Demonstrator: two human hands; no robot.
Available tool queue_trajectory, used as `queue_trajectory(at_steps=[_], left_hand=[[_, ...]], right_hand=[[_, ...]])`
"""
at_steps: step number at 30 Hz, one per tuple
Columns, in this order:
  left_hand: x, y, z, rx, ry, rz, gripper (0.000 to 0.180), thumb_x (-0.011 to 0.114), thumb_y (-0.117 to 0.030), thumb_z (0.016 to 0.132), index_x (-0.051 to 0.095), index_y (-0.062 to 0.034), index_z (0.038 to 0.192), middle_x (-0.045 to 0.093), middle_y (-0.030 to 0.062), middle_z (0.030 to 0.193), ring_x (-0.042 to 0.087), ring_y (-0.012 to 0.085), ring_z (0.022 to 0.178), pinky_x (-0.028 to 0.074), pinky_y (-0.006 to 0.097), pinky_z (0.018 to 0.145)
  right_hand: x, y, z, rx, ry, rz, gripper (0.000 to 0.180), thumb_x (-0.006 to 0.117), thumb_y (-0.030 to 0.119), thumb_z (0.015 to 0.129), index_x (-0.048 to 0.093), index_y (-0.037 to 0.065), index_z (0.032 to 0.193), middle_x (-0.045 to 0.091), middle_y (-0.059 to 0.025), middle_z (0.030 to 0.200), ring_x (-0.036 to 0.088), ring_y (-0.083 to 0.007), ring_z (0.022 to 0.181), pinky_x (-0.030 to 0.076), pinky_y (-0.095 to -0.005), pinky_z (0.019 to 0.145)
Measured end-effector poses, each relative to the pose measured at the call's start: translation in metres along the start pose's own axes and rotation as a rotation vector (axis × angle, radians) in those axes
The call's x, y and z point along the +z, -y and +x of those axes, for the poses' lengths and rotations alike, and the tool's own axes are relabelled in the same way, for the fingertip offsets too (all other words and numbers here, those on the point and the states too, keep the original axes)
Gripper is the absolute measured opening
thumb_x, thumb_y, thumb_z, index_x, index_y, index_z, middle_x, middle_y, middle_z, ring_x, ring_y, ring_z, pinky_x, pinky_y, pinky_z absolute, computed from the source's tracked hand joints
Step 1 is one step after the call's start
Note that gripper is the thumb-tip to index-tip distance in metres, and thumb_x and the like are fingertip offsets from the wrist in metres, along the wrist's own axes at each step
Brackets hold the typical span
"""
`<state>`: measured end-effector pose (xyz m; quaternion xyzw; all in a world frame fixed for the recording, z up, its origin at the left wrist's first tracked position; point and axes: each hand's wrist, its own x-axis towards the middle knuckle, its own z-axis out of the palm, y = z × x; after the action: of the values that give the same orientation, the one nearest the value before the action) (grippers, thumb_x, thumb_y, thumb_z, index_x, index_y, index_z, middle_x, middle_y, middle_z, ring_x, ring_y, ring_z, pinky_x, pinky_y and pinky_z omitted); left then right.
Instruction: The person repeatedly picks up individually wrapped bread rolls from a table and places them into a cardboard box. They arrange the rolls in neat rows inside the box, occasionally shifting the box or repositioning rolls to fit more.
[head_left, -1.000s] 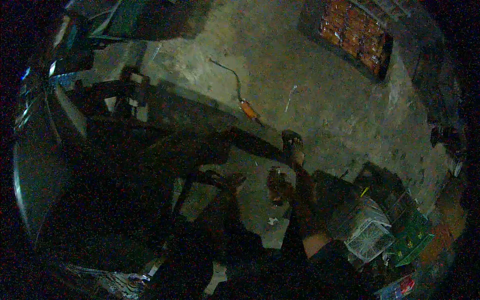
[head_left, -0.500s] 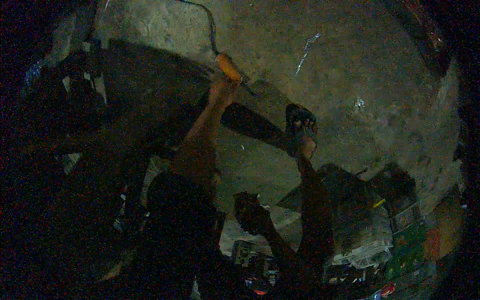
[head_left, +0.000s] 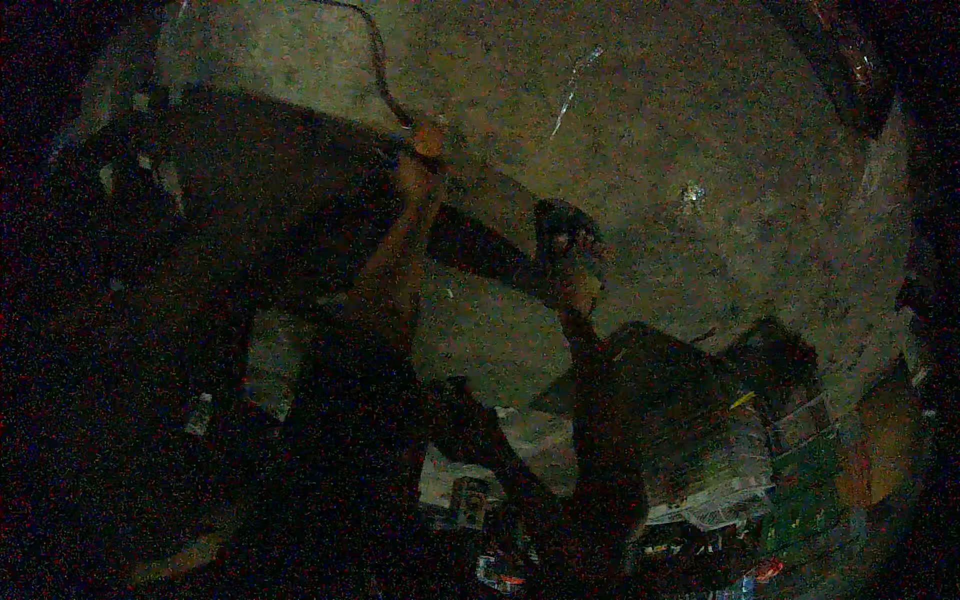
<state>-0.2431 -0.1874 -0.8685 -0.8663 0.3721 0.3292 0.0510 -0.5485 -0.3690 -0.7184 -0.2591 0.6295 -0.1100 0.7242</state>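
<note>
The picture is very dark and grainy. My left hand (head_left: 415, 178) is closed around an orange handle (head_left: 430, 138) with a dark cord (head_left: 378, 62) running from it toward the top edge; the kind of tool cannot be made out. It is held beside a long, dark, flat piece (head_left: 490, 245) that slants down to the right. At that piece's right end is my right hand (head_left: 580, 275), fingers curled over something black (head_left: 560, 220) whose kind is too dark to tell. Whether this black thing is part of the long piece is unclear.
Grey floor (head_left: 680, 130) stretches ahead, with a thin shiny strip (head_left: 575, 92) and a small bright scrap (head_left: 692, 192). At lower right are dark sheets (head_left: 660, 370), a green crate (head_left: 810, 490) and a brownish board (head_left: 868, 460). A large dark shape (head_left: 260, 170) fills the left.
The whole view has shifted a little left. The orange handle has turned, so less of its length shows. Both hands stay closed.
</note>
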Motion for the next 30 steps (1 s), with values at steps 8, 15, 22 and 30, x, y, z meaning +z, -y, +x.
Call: queue_trajectory(at_steps=[8,15,22,30], left_hand=[[-0.216,-0.116,-0.294,-0.066,0.254,-0.416,0.058,0.063,-0.037,0.099,0.036,-0.0058,0.14,0.062,0.0189,0.114,0.065,0.0326,0.097,0.053,0.045,0.087],[-0.358,-0.348,-0.438,0.321,0.333,-0.657,0.065,0.064,-0.038,0.099,0.03,-0.0031,0.142,0.062,0.0201,0.109,0.065,0.0317,0.095,0.053,0.044,0.086],[-0.488,-0.441,-0.522,0.665,0.211,-0.904,0.072,0.065,-0.04,0.099,0.024,-0.0004,0.143,0.063,0.0214,0.105,0.066,0.0309,0.092,0.053,0.043,0.085],[-0.691,-0.239,-0.602,0.791,-0.2,-1.051,0.079,0.063,-0.042,0.101,0.018,-0.0007,0.15,0.058,0.0249,0.128,0.062,0.033,0.109,0.05,0.044,0.096]], right_hand=[[-0.067,0.066,-0.227,0.051,0.005,-0.024,0.064,0.085,0.023,0.075,0.058,0.004,0.129,0.066,-0.009,0.118,0.063,-0.0276,0.112,0.048,-0.0434,0.102],[-0.171,0.179,-0.401,-0.123,-0.047,-0.022,0.063,0.085,0.024,0.074,0.059,0.004,0.128,0.066,-0.0091,0.118,0.063,-0.0279,0.112,0.047,-0.0438,0.102],[-0.146,0.365,-0.459,-0.426,0.008,-0.192,0.063,0.085,0.025,0.074,0.06,0.004,0.127,0.066,-0.0092,0.118,0.063,-0.0283,0.113,0.047,-0.0442,0.103],[0.047,0.407,-0.511,-0.526,0.117,-0.373,0.062,0.085,0.025,0.073,0.061,0.004,0.126,0.066,-0.0094,0.118,0.063,-0.0286,0.113,0.047,-0.0446,0.103]])
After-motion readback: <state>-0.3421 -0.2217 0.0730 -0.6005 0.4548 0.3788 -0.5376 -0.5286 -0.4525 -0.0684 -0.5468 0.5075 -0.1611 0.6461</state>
